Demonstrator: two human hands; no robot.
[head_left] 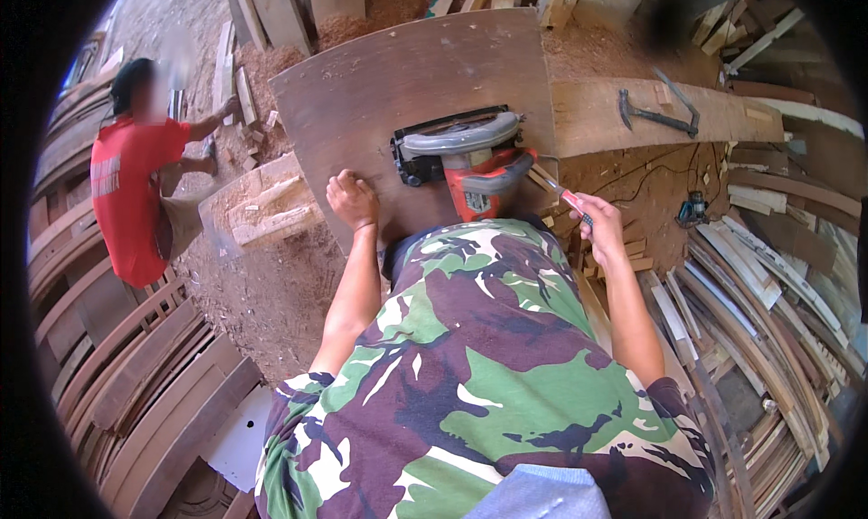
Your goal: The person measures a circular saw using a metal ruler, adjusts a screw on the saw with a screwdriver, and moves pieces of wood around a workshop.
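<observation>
A circular saw point(475, 157), grey and black with an orange-red motor housing, lies on a broad brown wooden board point(362, 94) in front of me. My left hand point(353, 199) rests at the board's left edge, its fingers curled in and nothing visible in them. In my right hand point(599, 228) is a screwdriver point(572, 199) with a red and black handle, its shaft pointing toward the saw's rear handle. The screwdriver's tip is hard to make out against the wood behind it.
A hammer point(655, 118) lies on a plank point(588, 112) at the right, beside a dark angled bar. Beyond it sits a teal power tool point(693, 209) near loose cables. Stacked boards point(750, 311) line both sides. At the left a person in a red shirt point(131, 198) crouches.
</observation>
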